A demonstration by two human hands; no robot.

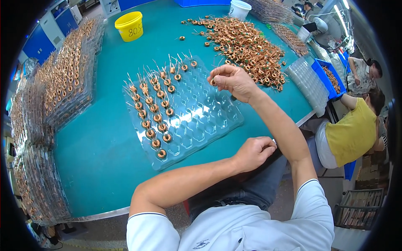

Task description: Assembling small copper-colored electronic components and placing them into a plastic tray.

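Observation:
My right hand [235, 83] is raised over the right side of a clear plastic tray [190, 148], pinching a small copper-wound ring coil [213, 81] between thumb and fingertips. My left hand [254, 154] is closed by the table's front edge, its fingers curled in; whatever may be inside them is hidden. Copper coils [161, 154] with wire leads pointing away sit in the tray's left columns and along part of its far row. Bare pockets fill the tray's middle and right. Beyond my right hand a large heap of loose coils [247, 48] lies on the green table [100, 154].
Tall stacks of filled clear trays [69, 69] line the left edge. A yellow bucket [129, 26] and a white bucket [240, 9] stand at the back. On the right are stacked clear trays [307, 83] and a blue bin [328, 79]. Co-workers [349, 131] sit beyond.

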